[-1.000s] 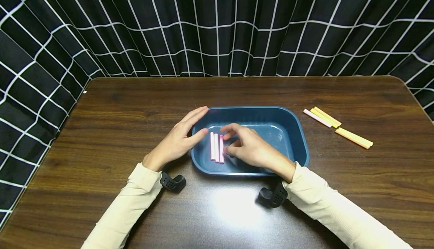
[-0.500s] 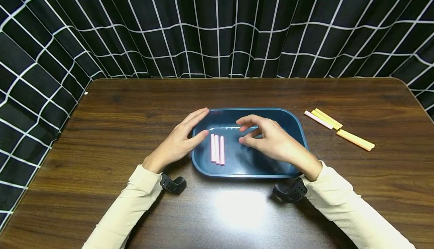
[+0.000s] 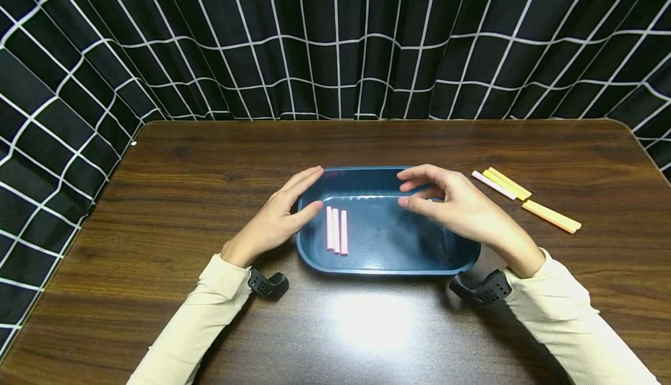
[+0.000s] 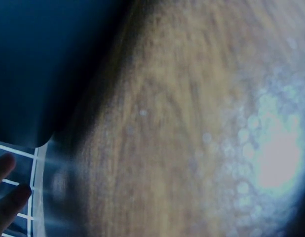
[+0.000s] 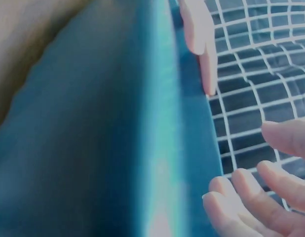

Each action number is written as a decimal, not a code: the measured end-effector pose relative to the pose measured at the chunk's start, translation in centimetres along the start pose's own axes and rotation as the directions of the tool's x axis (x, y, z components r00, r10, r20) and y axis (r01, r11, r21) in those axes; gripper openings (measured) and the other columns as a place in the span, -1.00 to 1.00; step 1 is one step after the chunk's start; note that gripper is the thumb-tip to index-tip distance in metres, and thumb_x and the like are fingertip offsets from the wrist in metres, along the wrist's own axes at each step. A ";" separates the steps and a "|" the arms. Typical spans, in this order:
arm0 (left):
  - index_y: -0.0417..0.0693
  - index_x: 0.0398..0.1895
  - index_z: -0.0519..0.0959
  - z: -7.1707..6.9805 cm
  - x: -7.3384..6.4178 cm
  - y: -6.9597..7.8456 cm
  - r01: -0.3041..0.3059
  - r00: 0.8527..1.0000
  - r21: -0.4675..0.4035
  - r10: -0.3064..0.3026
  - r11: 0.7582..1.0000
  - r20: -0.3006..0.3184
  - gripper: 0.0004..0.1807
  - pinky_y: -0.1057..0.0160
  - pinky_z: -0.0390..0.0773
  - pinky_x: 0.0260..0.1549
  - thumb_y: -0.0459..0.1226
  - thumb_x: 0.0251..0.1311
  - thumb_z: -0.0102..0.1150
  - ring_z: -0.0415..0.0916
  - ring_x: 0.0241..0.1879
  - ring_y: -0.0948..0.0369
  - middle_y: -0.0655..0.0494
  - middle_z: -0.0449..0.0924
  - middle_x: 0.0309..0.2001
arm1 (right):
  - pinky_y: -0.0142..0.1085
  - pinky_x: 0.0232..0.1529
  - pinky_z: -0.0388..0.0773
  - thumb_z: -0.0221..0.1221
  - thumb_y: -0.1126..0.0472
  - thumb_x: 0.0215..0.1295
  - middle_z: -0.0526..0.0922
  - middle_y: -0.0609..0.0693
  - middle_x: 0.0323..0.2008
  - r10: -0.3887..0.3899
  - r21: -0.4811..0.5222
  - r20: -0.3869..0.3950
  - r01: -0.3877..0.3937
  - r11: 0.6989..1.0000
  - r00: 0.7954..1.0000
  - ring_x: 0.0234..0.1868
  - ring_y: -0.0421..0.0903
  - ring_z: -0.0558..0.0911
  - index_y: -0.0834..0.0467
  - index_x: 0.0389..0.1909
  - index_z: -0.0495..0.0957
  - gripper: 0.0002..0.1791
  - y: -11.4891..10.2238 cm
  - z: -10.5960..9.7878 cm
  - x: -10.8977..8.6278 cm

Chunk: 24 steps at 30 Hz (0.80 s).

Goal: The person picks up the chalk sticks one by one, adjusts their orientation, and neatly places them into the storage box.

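A blue plastic tray (image 3: 367,271) sits on the table with three pink chalk sticks (image 3: 336,230) lying side by side at its left end. My left hand (image 3: 275,216) rests against the tray's left rim, fingers and thumb extended. Over the tray's right end hovers my right hand (image 3: 453,201), its fingers loosely bent and holding nothing. In the right wrist view, the fingers (image 5: 246,197) of that hand show apart from the thumb, beyond the blurred tray wall (image 5: 162,123). The left wrist view shows two fingertips (image 4: 12,200) beside the tray's dark side.
Right of the tray, a pink chalk stick (image 3: 493,185) lies against yellow chalk sticks (image 3: 508,183). Nearer me are orange chalk sticks (image 3: 551,216) placed together. A dark grid-patterned curtain (image 3: 335,41) hangs behind the wooden table (image 3: 236,146).
My right hand has let go of the rightmost pink chalk stick in the tray and moved right to the tray's right end. The left hand stays in place.
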State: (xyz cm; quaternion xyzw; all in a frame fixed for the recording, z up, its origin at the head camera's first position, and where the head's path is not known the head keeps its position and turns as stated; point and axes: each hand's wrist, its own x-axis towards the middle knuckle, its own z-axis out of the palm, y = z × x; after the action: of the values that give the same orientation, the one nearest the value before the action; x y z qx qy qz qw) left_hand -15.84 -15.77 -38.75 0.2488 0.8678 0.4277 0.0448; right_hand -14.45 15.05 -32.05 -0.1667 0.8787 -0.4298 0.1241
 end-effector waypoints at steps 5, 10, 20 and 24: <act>-0.06 0.52 0.20 0.0 0.0 0.0 -0.004 1.000 -0.001 0.004 1.000 0.002 -0.34 -0.01 0.07 0.52 -0.15 0.40 0.07 0.05 0.54 0.15 0.03 0.12 0.55 | -0.53 -0.17 0.57 0.22 0.14 0.38 0.63 0.22 0.08 0.016 0.023 -0.037 -0.015 1.000 0.999 -0.07 -0.27 0.70 0.20 0.27 0.44 -0.51 0.7 -1.2 -0.6; 0.00 0.53 0.19 0.0 0.1 0.0 0.017 1.000 0.001 -0.017 1.000 0.009 -0.34 -0.02 0.07 0.52 -0.12 0.41 0.07 0.03 0.55 0.17 0.11 0.09 0.56 | -0.59 -0.16 0.57 0.21 0.21 0.38 0.62 0.27 0.08 0.003 0.055 -0.085 0.002 0.998 0.996 -0.16 -0.51 0.64 0.23 0.26 0.44 -0.53 1.5 -2.2 -1.0; -0.02 0.53 0.19 -0.2 0.0 0.0 0.019 1.000 0.004 -0.019 1.000 0.006 -0.33 -0.04 0.07 0.51 -0.11 0.41 0.07 0.04 0.55 0.13 0.07 0.10 0.55 | -0.64 -0.16 0.54 0.21 0.19 0.38 0.65 -0.45 -0.15 -0.024 0.040 -0.176 0.032 0.999 0.984 -0.12 -0.52 0.65 0.24 0.24 0.45 -0.55 3.6 -3.7 -1.9; 0.01 0.54 0.17 -0.1 0.0 0.0 0.027 1.000 0.007 -0.027 1.000 0.017 -0.33 -0.04 0.06 0.52 -0.09 0.42 0.06 0.02 0.56 0.15 0.11 0.08 0.56 | -0.66 -0.22 0.54 0.23 0.17 0.37 0.61 -0.53 -0.16 -0.002 0.024 -0.238 0.007 1.000 0.971 -0.17 -0.56 0.64 0.24 0.22 0.46 -0.54 4.6 -4.4 -2.3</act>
State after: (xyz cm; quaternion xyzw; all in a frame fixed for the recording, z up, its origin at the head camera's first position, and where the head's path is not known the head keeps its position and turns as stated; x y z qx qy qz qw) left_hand -15.84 -15.88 -38.66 0.2410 0.8721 0.4221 0.0569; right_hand -14.76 21.78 -32.85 -0.1145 0.8815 -0.4577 0.0190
